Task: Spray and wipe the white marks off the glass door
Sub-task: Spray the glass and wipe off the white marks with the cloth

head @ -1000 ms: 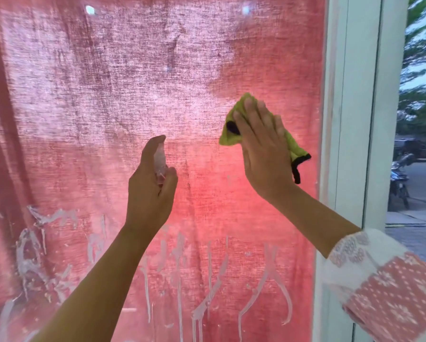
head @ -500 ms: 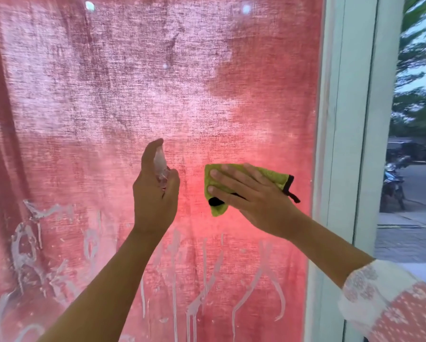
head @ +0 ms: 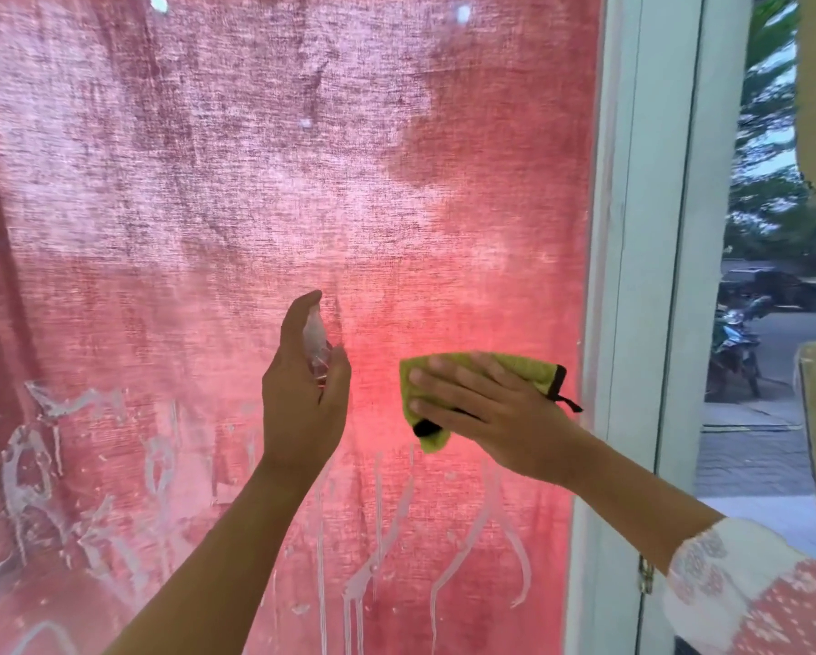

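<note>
With left hand [head: 302, 408] gripping the small clear spray bottle [head: 315, 345] and right hand [head: 491, 413] pressing the green microfibre cloth [head: 529, 368] flat-fingered on the glass door [head: 302, 182], aim at white marks [head: 322, 598] below both hands, then wipe downward, strokes overlapping.

The right hand [head: 486, 413] has swept the green cloth [head: 533, 368] down the glass door [head: 396, 205], fingers [head: 439, 378] now pointing left, apparently flat.

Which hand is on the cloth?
The right hand, fingers flat on the green cloth. The left hand grips the spray bottle instead.
</note>
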Demonstrator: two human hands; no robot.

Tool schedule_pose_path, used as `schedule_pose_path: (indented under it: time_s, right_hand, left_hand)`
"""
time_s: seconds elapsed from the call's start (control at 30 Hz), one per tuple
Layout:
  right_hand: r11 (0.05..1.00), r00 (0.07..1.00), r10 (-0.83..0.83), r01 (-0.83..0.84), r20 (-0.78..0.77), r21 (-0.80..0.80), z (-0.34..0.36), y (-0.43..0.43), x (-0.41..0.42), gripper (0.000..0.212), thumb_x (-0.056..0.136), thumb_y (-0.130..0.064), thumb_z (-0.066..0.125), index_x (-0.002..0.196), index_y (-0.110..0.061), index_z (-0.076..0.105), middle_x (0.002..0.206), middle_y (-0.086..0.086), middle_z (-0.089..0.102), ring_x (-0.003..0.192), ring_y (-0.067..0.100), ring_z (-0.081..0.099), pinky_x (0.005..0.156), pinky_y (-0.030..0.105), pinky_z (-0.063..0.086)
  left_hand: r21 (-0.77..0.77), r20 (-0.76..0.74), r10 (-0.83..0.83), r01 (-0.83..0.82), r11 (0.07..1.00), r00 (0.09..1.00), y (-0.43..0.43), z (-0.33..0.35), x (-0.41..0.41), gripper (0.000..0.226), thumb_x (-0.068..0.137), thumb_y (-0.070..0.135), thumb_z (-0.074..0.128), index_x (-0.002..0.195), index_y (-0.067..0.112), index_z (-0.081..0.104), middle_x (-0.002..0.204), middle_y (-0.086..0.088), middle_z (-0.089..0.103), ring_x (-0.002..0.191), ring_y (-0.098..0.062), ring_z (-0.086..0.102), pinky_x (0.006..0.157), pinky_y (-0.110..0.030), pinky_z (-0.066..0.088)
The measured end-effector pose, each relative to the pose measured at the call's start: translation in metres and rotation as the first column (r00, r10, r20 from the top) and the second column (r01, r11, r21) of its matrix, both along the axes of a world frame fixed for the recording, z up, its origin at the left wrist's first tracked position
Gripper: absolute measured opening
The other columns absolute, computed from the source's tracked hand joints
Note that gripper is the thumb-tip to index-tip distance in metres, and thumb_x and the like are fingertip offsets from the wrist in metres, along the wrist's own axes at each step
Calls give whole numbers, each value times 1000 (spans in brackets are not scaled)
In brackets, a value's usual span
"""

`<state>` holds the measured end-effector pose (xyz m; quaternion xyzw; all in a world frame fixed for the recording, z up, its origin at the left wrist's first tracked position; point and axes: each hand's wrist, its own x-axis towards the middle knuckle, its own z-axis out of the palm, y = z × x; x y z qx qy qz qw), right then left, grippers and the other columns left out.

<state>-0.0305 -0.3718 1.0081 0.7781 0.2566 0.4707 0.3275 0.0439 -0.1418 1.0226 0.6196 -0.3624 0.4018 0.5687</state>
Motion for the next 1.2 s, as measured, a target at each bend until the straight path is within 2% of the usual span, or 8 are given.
schedule_pose_path:
  time_s: [0.17, 0.37, 0.4, 0.57, 0.73, 0.87, 1.07, 1.2]
  right_hand:
    - [942, 986, -50, -6, 159, 335, 29, -10, -13, 54, 93, 0, 41, 145, -16, 36, 154, 8, 29, 145, 26, 20, 118, 48, 12]
    - [750, 903, -174, -137, 393, 647, 95, 12, 5, 50, 98, -3, 41, 147, -9, 32, 155, 15, 23, 145, 32, 15, 118, 49, 5]
    - [731, 893, -185, -155, 411, 665, 94, 12, 7, 49, 98, -3, 42, 147, -8, 32, 155, 16, 23, 145, 32, 16, 119, 49, 6]
    - [682, 886, -178, -202, 427, 703, 39, 12, 8, 49, 97, 0, 44, 145, -2, 33, 154, 20, 24, 145, 33, 17, 118, 50, 13]
    - [668, 922, -158, -163, 353, 726, -9, 13, 3, 51, 96, 0, 44, 145, 0, 31, 154, 21, 22, 145, 33, 15, 117, 53, 15]
    - [656, 908, -139, -214, 395, 724, 31, 15, 2, 47, 98, -4, 37, 145, 1, 32, 154, 22, 22, 145, 33, 14, 119, 48, 3]
    - [672, 863, -146, -272, 483, 689, 101, 12, 10, 45, 100, -7, 36, 145, -2, 34, 153, 21, 26, 144, 35, 19, 119, 46, 2]
    - [719, 883, -127, -232, 453, 655, 61, 12, 9, 46, 98, -3, 43, 144, -4, 37, 153, 16, 27, 144, 32, 19, 119, 49, 9]
  left_hand:
    - [58, -5, 6, -5, 998, 1000, -2, -10, 0, 47, 94, 24, 44, 140, 30, 36, 56, 4, 46, 40, -8, 40, 43, -11, 28]
    - [102, 31, 40, -43, 994, 999, -4, -8, 1, 47, 96, 19, 45, 140, 30, 35, 76, -23, 53, 47, -1, 47, 44, -8, 30]
    - [99, 29, 45, -48, 994, 999, -5, -7, 2, 47, 95, 22, 44, 140, 30, 35, 77, -25, 55, 48, -1, 47, 45, -8, 30]
    - [95, 17, 88, -89, 992, 996, -8, -8, 4, 49, 93, 24, 41, 141, 24, 36, 66, 15, 41, 51, -1, 48, 45, -7, 30]
    - [97, 13, 107, -108, 989, 994, -7, -10, 3, 47, 95, 22, 42, 140, 30, 34, 68, 10, 43, 50, -3, 46, 48, -10, 27]
    - [123, 27, 105, -108, 987, 994, -6, -9, 2, 48, 97, 10, 47, 141, 27, 35, 77, 2, 49, 52, -1, 48, 48, -6, 31]
    - [102, 52, 77, -82, 991, 996, -6, -9, 3, 47, 93, 18, 43, 140, 25, 35, 65, 16, 41, 52, 1, 50, 46, -6, 33]
    - [101, 58, 81, -86, 991, 995, -7, -10, 4, 48, 93, 18, 43, 140, 22, 36, 73, -3, 48, 51, -1, 48, 46, -5, 32]
